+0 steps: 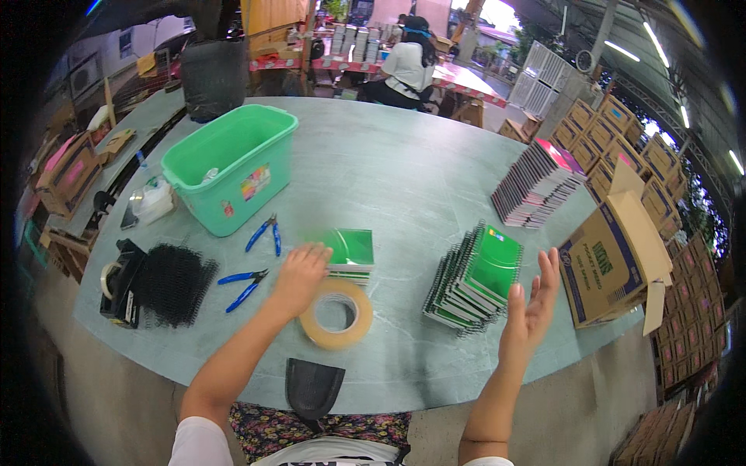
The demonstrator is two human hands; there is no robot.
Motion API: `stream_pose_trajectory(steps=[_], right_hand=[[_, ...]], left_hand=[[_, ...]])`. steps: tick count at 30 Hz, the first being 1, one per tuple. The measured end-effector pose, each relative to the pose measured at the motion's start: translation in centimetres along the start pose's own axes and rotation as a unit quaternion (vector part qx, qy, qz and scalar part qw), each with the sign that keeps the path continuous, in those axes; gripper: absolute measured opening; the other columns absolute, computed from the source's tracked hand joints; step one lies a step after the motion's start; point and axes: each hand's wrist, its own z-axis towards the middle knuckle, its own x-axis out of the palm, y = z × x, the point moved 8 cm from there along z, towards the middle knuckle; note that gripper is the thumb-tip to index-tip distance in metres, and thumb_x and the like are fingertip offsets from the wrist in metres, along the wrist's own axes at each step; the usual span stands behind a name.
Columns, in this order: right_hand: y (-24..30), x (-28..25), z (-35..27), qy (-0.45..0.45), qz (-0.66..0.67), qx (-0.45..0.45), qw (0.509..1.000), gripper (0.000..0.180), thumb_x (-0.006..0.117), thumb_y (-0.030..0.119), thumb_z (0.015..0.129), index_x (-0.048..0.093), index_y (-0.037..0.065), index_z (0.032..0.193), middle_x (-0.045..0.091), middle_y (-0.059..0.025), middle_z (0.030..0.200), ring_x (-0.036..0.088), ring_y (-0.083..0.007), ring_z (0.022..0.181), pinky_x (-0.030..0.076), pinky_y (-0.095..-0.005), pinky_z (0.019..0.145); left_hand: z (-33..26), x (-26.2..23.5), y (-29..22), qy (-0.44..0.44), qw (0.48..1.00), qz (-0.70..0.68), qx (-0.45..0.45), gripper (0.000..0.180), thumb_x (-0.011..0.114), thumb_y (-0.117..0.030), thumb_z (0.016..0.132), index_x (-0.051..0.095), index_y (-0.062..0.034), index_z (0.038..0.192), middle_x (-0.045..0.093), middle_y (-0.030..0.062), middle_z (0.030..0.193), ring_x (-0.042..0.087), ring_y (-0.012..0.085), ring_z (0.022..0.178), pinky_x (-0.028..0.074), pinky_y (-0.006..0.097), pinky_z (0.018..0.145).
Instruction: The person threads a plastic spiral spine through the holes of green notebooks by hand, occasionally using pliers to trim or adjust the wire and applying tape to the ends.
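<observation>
Left hand [301, 272]: seen from the back, with the fingers close together and a little bent; the fingertips are at the left edge of the low green stack. They seem to touch it, but I cannot tell how far the hand is open or whether it grips.
Right hand [530, 311]: raised and wide open, the fingers straight and the thumb apart; it holds nothing, and is just to the right of the spiral notebooks.
Low green stack [353, 248]: a few green-covered books, lying flat on the counter [404, 175], near its middle.
Spiral notebooks [495, 260]: a taller pile, also with green covers, to the right of the low stack; it leans and its edges are uneven.
Tape roll [336, 341]: a wide clear-yellowish ring lying flat, on the person's side of the low green stack and near the left wrist.
Blue pliers: two pairs, one near the green bin [249, 206], the other [245, 297] nearer the black coils [177, 285].
Right side: a pile of pink-covered notebooks [536, 186], and a brown carton [602, 264] with its flaps open.
</observation>
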Motion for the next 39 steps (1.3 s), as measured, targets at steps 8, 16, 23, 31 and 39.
stream_pose_trajectory(steps=[8,16,23,31,39], right_hand=[[-1.3,12.1,-8.1,0.206,0.281,0.169,0.922,0.052,0.064,0.006,0.082,0.043,-0.002,0.130,0.047,-0.0153,0.130,0.047,-0.0233,0.119,0.035,-0.0342,0.100],[-1.9,17.6,-10.7,0.332,0.306,0.252,0.856,0.023,0.068,0.009,0.081,0.061,-0.005,0.099,0.065,-0.0029,0.086,0.059,-0.0114,0.080,0.046,-0.0249,0.074],[4.4,20.7,-11.1,0.411,-0.115,-0.139,0.894,0.019,0.067,0.010,0.073,0.061,0.006,0.090,0.064,-0.0119,0.081,0.061,-0.0318,0.074,0.044,-0.0408,0.063],[4.1,22.4,-11.4,0.429,-0.142,-0.110,0.885,0.020,0.067,0.010,0.071,0.062,0.010,0.089,0.063,-0.0116,0.078,0.061,-0.0317,0.073,0.043,-0.0426,0.062],[5.7,22.6,-12.3,0.449,-0.145,-0.168,0.865,0.027,0.070,0.016,0.071,0.063,0.012,0.097,0.065,-0.0100,0.086,0.062,-0.0292,0.080,0.044,-0.0392,0.065]], left_hand=[[-1.7,-3.3,-2.1,0.017,0.962,-0.252,-0.105,0.033,0.065,-0.012,0.076,0.060,-0.0015,0.106,0.066,0.0141,0.094,0.063,0.0307,0.086,0.049,0.039,0.075],[-8.9,-4.5,0.7,0.180,0.897,-0.334,-0.227,0.026,0.063,-0.024,0.085,0.063,-0.0040,0.101,0.067,0.0102,0.094,0.065,0.0216,0.082,0.050,0.034,0.072],[-17.7,-20.1,24.0,-0.198,0.874,0.010,-0.444,0.019,0.061,-0.017,0.083,0.064,0.0014,0.089,0.066,0.0182,0.080,0.064,0.0344,0.074,0.049,0.040,0.068],[-23.6,-17.4,30.1,0.090,0.797,0.242,-0.546,0.027,0.064,-0.021,0.077,0.064,0.0036,0.087,0.065,0.0233,0.090,0.063,0.0369,0.085,0.050,0.045,0.076],[-21.3,-19.7,29.3,0.022,0.797,0.205,-0.568,0.033,0.058,-0.016,0.073,0.060,0.0028,0.100,0.065,0.0244,0.087,0.064,0.0385,0.083,0.051,0.044,0.076]])
